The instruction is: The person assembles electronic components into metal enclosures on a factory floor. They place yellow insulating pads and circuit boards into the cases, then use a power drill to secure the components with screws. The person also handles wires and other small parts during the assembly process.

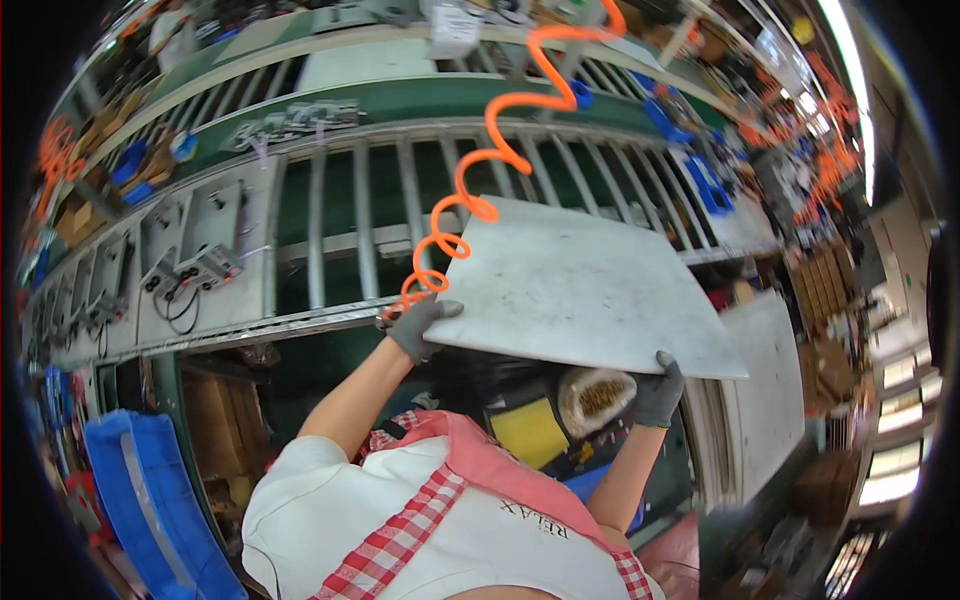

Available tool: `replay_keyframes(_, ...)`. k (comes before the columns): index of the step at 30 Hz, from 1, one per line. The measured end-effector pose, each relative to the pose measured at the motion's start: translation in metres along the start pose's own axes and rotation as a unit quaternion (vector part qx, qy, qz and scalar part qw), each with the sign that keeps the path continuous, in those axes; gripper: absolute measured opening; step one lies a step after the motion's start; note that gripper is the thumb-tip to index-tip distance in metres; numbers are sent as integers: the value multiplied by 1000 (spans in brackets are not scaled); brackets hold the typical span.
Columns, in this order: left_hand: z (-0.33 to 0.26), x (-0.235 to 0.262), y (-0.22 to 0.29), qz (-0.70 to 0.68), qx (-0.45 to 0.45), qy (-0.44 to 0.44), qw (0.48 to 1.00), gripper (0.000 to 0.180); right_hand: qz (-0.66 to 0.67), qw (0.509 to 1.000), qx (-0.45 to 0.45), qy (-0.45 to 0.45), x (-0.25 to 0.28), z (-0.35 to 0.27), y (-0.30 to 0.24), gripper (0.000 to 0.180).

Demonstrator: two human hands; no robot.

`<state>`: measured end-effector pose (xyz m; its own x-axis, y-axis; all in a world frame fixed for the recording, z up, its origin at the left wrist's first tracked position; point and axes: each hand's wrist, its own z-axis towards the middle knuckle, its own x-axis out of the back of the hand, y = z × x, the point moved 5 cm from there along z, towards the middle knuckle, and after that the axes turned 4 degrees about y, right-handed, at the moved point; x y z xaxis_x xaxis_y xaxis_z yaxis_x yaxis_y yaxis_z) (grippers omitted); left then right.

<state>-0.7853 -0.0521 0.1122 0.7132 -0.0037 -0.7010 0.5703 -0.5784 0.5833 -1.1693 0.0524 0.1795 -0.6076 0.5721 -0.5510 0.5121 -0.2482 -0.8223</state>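
A large pale grey-white board [580,285] with dark smudges lies tilted in front of me, its far part over the roller conveyor. My left hand [422,328], in a grey glove, is closed on its near left corner, thumb on top. At the near edge towards the right, my right hand [659,392], also gloved in grey, grips the board with the thumb over the rim; its other fingers are partly hidden. An orange coiled air hose [462,200] hangs down past the board's left side and ends by my left hand, where its tip is hard to make out.
Metal rollers [362,215] run across ahead. Left on the line sit boards bearing grey metal housings [205,262] with cables. More pale boards [765,400] stand stacked at right. Below are a bag of small brass-coloured parts [598,397], a yellow sheet [530,434] and a blue bin [150,510].
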Motion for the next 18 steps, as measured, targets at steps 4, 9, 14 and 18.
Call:
replay_keyframes(4,-13,50,46,-75,-95,6,993,56,33,984,-175,22,-25,49,109,42)
replay_keyframes(9,20,191,83,-197,-267,181,926,37,28,970,-242,-20,-115,61,203,37)
replay_keyframes(14,32,260,135,188,-421,522,718,29,9,945,-317,-85,-184,78,234,41)
replay_keyframes(18,5,148,149,308,-337,428,780,37,-98,921,-260,-273,-218,34,231,38)
